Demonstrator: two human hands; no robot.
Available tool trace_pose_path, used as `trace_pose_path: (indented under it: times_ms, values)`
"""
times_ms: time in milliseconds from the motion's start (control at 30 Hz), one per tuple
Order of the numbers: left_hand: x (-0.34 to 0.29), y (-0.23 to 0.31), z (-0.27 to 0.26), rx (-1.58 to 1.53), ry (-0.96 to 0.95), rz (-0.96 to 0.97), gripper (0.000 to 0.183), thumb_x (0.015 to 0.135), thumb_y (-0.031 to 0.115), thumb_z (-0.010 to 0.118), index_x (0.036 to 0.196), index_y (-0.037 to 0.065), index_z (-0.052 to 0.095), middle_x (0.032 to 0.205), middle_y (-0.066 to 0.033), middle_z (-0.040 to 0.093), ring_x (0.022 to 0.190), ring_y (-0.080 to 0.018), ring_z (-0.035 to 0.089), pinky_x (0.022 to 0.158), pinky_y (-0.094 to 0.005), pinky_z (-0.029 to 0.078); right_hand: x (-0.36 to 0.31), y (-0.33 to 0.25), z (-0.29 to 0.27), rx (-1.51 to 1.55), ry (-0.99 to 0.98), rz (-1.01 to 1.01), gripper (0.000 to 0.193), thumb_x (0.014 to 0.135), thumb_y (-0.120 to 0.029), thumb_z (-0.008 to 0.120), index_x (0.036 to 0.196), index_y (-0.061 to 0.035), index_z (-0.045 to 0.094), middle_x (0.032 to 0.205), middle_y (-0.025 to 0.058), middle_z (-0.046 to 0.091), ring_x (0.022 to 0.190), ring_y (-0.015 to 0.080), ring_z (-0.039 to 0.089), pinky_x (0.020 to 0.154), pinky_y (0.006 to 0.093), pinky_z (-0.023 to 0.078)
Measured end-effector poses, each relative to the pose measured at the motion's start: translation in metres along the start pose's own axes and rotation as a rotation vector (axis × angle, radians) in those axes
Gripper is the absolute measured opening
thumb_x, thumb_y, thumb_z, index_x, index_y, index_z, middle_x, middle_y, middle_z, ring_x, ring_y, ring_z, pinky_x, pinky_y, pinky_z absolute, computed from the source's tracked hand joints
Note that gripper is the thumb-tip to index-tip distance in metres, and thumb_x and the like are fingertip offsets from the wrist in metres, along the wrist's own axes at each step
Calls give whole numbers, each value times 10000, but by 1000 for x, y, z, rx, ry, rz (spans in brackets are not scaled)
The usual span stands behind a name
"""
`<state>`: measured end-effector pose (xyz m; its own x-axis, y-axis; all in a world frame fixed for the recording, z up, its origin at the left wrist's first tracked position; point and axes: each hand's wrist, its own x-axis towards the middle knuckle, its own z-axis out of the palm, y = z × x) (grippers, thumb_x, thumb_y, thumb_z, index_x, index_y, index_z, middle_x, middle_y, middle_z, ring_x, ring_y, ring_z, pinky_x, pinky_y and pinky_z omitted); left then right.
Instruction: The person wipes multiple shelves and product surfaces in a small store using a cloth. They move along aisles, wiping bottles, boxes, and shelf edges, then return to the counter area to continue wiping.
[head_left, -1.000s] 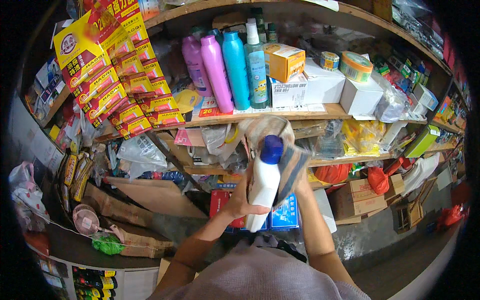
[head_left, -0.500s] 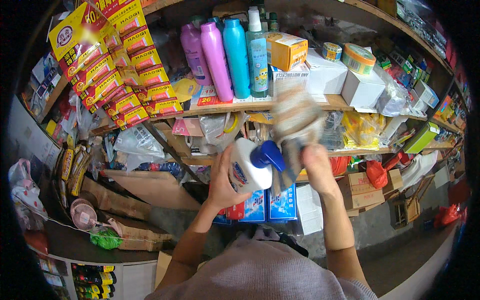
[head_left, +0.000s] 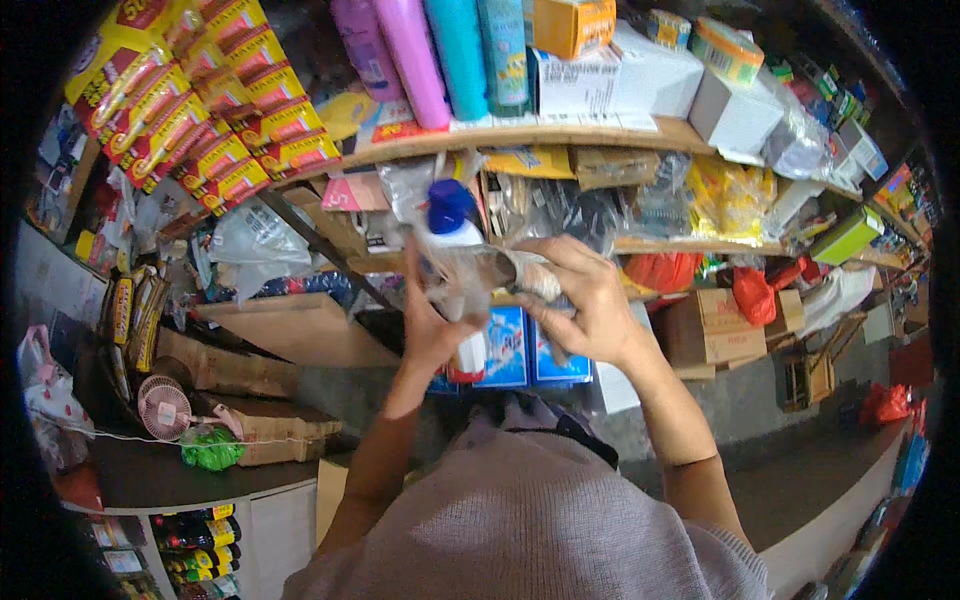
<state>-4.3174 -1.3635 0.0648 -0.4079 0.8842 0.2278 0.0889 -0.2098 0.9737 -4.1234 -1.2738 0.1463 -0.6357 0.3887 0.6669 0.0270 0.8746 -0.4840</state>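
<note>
A white pump bottle [head_left: 458,237] with a blue pump head [head_left: 451,205] stands roughly upright in front of the shelf, gripped by my left hand [head_left: 432,335] with the thumb across its body. My right hand [head_left: 595,305] is closed on a beige-and-grey cloth [head_left: 537,279], whose loose part lies across the middle of the bottle. Motion smears the cloth and the fingers of my left hand, and the bottle's label is hidden.
Purple, pink and turquoise bottles [head_left: 460,60] stand on the upper shelf beside an orange box [head_left: 572,27] and white boxes. Yellow-and-red packets [head_left: 235,110] hang at the left. Blue packages [head_left: 558,350] sit below my hands, and a cardboard box [head_left: 725,328] is at the right.
The bottle has moved left and is now upright instead of tilted right. My right hand has come down and left, bringing the cloth onto the bottle. The view has tipped downward.
</note>
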Motion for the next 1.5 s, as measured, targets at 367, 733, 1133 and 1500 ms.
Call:
trace_pose_path:
  times_ms: [367, 733, 1133, 1500]
  values:
    - [-25, -71, 12, 636, -273, 342, 983, 536, 208, 820, 1366, 9, 334, 1233, -234, 477, 1112, -398, 489, 922, -446, 413, -43, 23, 6, 175, -308, 482, 511, 712, -301, 735, 1135, -47, 606, 906, 232, 643, 876, 360, 641, 769, 397, 490]
    - [3, -117, 45, 667, -656, 173, 862, 685, 194, 728, 1416, 61, 292, 1278, -197, 488, 1151, -380, 496, 955, -423, 421, -104, 84, 68, -202, -279, 834, 415, 639, -286, 714, 995, -81, 656, 774, 183, 663, 725, 370, 643, 671, 444, 511]
    - [196, 115, -53, 823, 490, 670, 497, 797, 86, 588, 1238, -24, 387, 1265, -247, 392, 1192, -400, 386, 1023, -444, 309, -223, 199, 155, -428, -489, 900, 267, 732, -302, 670, 891, -89, 645, 831, 175, 679, 775, 341, 671, 692, 453, 530]
    - [192, 115, -163, 746, 735, 485, 610, 800, 138, 640, 1312, -32, 354, 1241, -245, 459, 1141, -387, 475, 957, -422, 386, -224, 186, 100, -424, -660, 967, 613, 664, -528, 742, 1078, -98, 601, 914, 148, 680, 852, 321, 661, 706, 429, 521]
